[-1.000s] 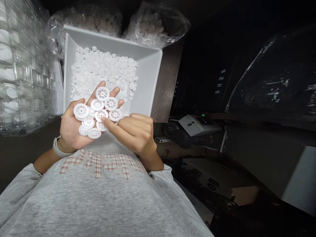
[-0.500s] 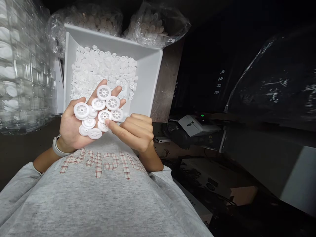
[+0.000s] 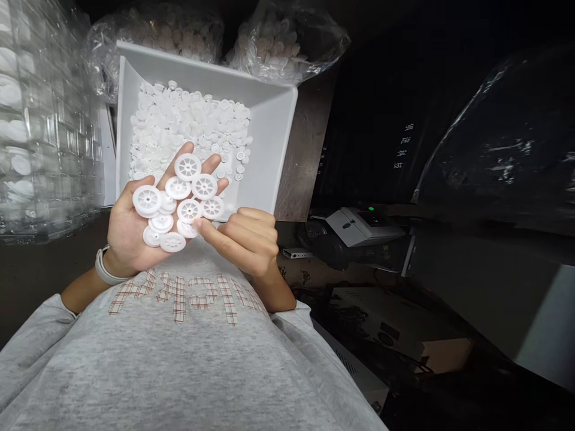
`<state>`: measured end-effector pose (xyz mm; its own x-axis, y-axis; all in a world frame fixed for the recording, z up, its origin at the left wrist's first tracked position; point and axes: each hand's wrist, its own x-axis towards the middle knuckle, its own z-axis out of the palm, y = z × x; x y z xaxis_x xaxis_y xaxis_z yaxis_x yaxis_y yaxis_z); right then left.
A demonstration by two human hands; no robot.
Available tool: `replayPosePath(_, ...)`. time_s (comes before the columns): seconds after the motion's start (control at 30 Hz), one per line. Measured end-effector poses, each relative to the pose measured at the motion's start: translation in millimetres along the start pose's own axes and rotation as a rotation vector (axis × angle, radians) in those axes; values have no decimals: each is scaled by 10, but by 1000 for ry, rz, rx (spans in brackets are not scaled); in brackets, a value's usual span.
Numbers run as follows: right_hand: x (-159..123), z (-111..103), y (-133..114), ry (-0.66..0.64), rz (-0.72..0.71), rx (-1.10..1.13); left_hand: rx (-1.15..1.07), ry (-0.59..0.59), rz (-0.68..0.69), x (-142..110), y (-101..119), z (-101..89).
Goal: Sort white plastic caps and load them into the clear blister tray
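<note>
My left hand [image 3: 128,230] is palm up with its fingers spread, bearing several white plastic gears [image 3: 204,187]. They are round with spokes and a small centre hole, some overlapping. My right hand [image 3: 249,239] comes in from the right, index finger stretched out and the other fingers curled in. Its index fingertip is at the lower edge of one spoked gear [image 3: 189,211], seemingly touching it. The curled fingers hide whatever may be inside them. Just beyond both hands, a light grey bin [image 3: 269,131] holds a heap of smaller white plastic parts [image 3: 188,114].
Clear plastic trays [image 3: 54,137] with white parts are stacked at the left. Behind the bin lie clear bags [image 3: 278,48] of pale round parts. At the right are a brown tabletop strip [image 3: 299,161], a grey device [image 3: 359,227] with a green light, and a dark plastic-covered object [image 3: 498,155].
Both hands and the gears have barely moved. The right index fingertip has shifted very slightly to the right relative to the gear. The view has shifted a little.
</note>
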<state>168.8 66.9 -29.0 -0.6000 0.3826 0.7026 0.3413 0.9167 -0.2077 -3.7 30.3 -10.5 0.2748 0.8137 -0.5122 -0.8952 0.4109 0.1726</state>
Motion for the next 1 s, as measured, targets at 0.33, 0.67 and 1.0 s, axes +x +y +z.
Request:
replayPosePath(0.33,-18,-30,-108,10,128,181,-80,-12,21,19,-7,14)
replayPosePath(0.67,-2,-38,-148,-39,33,78,-54,3,22,5,-4,8)
replayPosePath(1.0,-8,52,-131,110,-37,-3,-1,51,34,17,-19,28)
